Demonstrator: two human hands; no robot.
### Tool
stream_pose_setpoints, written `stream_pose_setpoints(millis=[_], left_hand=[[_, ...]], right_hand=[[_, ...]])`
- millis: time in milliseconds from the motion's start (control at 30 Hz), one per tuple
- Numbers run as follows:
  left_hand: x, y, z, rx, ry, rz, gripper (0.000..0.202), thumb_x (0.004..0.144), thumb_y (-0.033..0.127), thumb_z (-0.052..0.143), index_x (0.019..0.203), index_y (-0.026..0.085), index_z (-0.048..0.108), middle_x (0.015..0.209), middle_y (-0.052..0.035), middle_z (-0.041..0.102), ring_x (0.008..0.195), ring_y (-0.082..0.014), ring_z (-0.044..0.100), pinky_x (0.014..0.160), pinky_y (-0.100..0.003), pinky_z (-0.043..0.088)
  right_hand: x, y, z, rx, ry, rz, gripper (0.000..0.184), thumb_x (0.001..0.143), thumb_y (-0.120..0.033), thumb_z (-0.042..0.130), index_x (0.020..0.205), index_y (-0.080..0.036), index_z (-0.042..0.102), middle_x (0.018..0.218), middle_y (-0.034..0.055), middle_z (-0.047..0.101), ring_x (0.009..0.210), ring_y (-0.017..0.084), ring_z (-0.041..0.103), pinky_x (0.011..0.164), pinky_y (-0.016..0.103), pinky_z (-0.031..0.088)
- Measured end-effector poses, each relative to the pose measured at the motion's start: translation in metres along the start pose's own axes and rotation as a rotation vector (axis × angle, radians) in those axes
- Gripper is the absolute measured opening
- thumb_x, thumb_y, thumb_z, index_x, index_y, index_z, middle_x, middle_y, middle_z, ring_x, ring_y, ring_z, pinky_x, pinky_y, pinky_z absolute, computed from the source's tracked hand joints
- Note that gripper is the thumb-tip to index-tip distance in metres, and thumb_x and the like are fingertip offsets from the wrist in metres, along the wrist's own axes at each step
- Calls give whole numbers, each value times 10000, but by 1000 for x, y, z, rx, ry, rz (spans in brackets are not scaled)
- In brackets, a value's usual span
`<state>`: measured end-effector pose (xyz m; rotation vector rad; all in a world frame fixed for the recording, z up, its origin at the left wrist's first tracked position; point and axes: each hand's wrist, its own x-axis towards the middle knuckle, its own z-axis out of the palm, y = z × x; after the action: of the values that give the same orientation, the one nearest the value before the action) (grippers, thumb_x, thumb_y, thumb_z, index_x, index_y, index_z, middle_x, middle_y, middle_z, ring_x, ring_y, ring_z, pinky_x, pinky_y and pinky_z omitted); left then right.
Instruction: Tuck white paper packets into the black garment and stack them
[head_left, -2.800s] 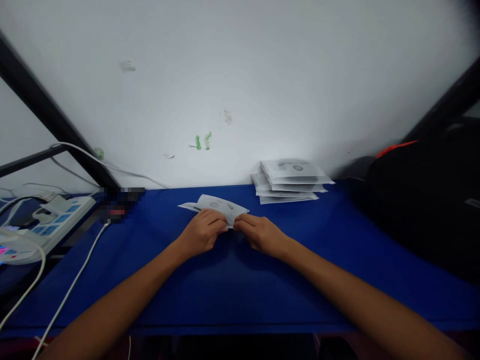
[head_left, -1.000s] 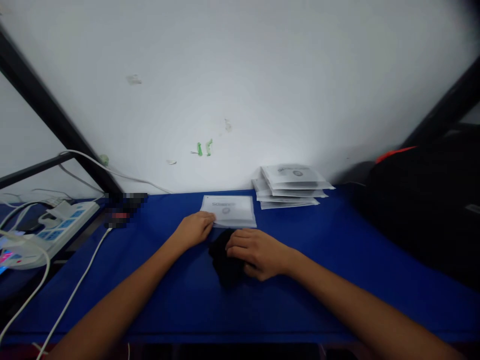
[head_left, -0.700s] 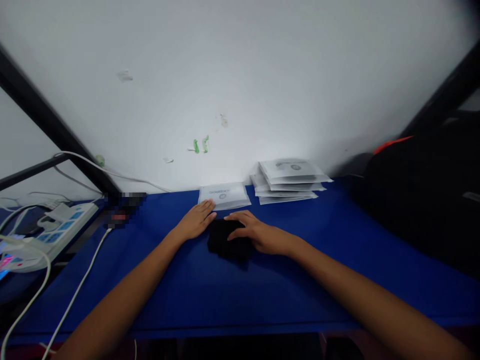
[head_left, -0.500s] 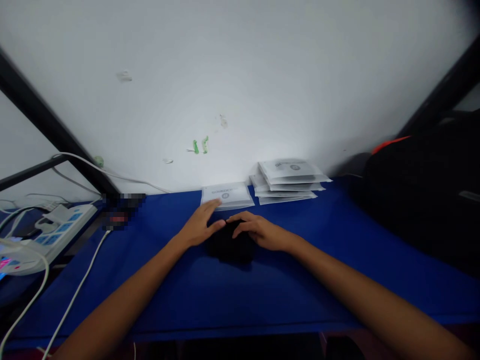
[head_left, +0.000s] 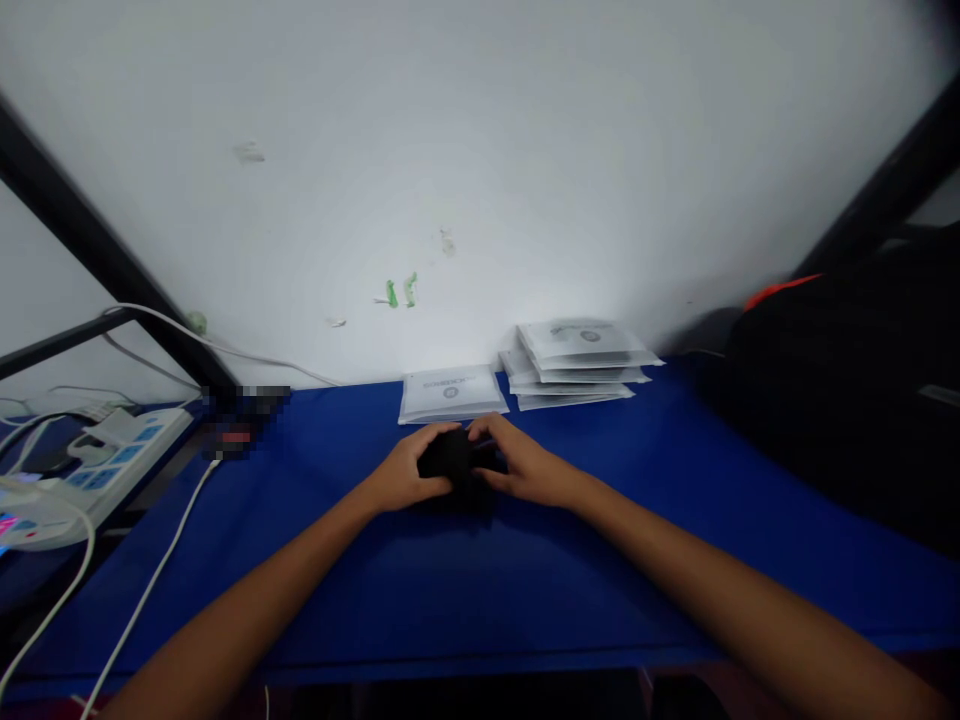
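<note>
Left hand: the left hand (head_left: 409, 470) curves round the left side of the black bundle (head_left: 452, 455), fingers at its far edge, thumb at its near edge, the dark stuff filling the space between.
Right hand: the right hand (head_left: 521, 465) mirrors it on the right, fingers bent over the far side and thumb nearer; they appear to grip it, though how firmly I cannot tell.
Black bundle: low on the worktop (head_left: 570, 590), between both hands; it looks like soft cloth.
Handling: best, I judge, to match pressure on both sides, keep the thumbs level, and gather loose edges inward so that nothing slips out.
Packets: a flat packet (head_left: 452, 390) lies just beyond the hands; a stack of packets (head_left: 589, 345) sits to its right, by the wall.
Edges: power strip (head_left: 124, 440) far left, large black bag (head_left: 840, 400) right, cut off by the frame.
Hard to see: folds and underside of the bundle, lost in black; print on the packets, blurred; whether the right fingertips touch the flat packet.
</note>
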<state>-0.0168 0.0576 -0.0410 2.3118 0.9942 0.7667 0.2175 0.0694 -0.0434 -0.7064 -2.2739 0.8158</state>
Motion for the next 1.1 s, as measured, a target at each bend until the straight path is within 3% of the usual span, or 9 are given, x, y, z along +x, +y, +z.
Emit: stream_pose_setpoints(millis=[100,233,467,600,733,800,967,1033,1100], left_hand=[[-1,-1,-9,-50,37,34,595,802,277,608,1352,198,395,1327,-157,541,1217,-300,548,1017,-488,449],[-5,0,-23,104,23,90,781,777,184,630,1462,224,255,1361,-177,494,1248,-326,518,1001,-488,475],[-9,7,-37,366,-83,130,830,714,123,678,1449,307,339,1540,-148,248,1366,-392,358,1020,-552,451],[-8,1,-38,328,-37,144,723,678,75,626,1352,282,464,1482,-127,385,1320,-349,437,1031,-561,431],[-6,-14,-41,257,159,83,450,750,122,555,1191,211,571,1242,-121,601,1168,-279,579,999,-515,464],[-7,-21,-44,290,221,14,499,760,161,574,1256,192,524,1233,-140,591,1143,-285,590,958,-501,494],[-8,-26,-49,356,153,-27,815,672,128,625,1433,222,348,1387,-178,452,1207,-334,535,964,-516,480],[-7,-25,-49,273,138,-14,733,700,117,583,1401,228,397,1346,-160,507,1158,-304,576,922,-469,508],[-6,-27,-49,177,170,-34,506,767,139,530,1268,213,516,1181,-117,626,1029,-253,640,843,-410,538]], right_hand=[[0,1,0,-81,-107,68,407,778,-150,644,1136,-172,451,1130,100,525,1008,212,531,892,389,466],[1,5,-13,-176,-247,54,310,772,-61,578,1056,-171,525,1075,83,561,1002,211,525,893,375,451],[-1,27,-42,-369,-229,115,445,646,76,422,991,-170,561,1028,91,595,971,212,542,880,372,447],[-2,40,-46,-506,-207,108,439,630,76,422,969,-161,573,994,99,605,916,215,557,818,345,458],[-3,48,-49,-593,-165,118,378,654,69,437,933,-147,573,948,117,607,888,236,556,789,356,457],[-4,48,-51,-600,-157,123,363,673,69,432,925,-152,569,951,120,606,891,238,557,785,357,459],[-5,43,-53,-650,-153,106,379,686,86,420,928,-167,565,973,120,607,891,234,564,786,354,473],[-5,42,-52,-663,-148,79,392,679,89,422,925,-181,562,968,108,606,897,233,561,791,353,478],[-5,41,-51,-662,-143,61,396,676,88,423,919,-193,560,963,95,607,896,228,559,791,351,482]])
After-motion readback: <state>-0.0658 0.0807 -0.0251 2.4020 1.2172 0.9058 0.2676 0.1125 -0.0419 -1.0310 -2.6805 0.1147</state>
